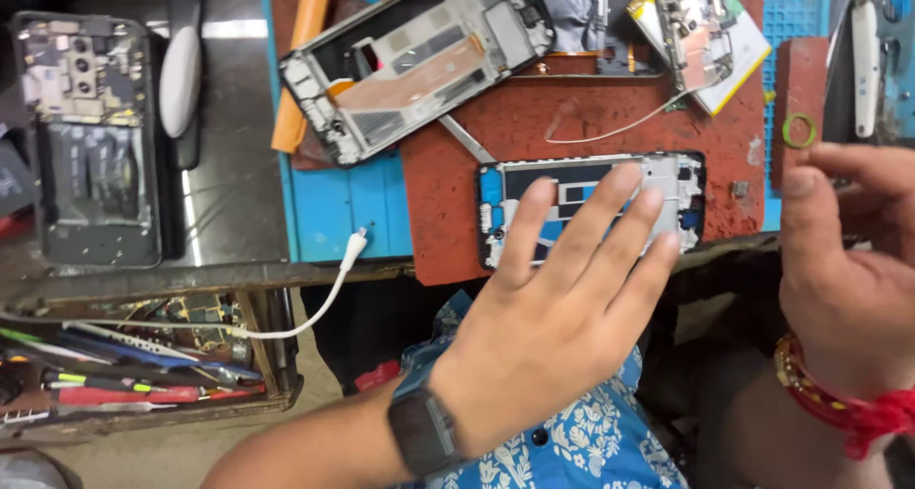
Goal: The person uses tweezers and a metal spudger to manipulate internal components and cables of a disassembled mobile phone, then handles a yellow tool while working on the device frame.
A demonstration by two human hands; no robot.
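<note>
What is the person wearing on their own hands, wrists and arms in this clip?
The left hand is bare, with a dark rectangular smartwatch on a dark band at the wrist. The right hand is bare too, its wrist wrapped in red thread beside a beaded bracelet. No sleeves cover the forearms.

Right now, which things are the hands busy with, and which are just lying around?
In hand:
left hand, fingers spread over the phone frame
red mat beneath it
right hand, held up beside it, empty

Lying about:
second phone frame
opened phone
white cable
green ring
tool tray
</note>
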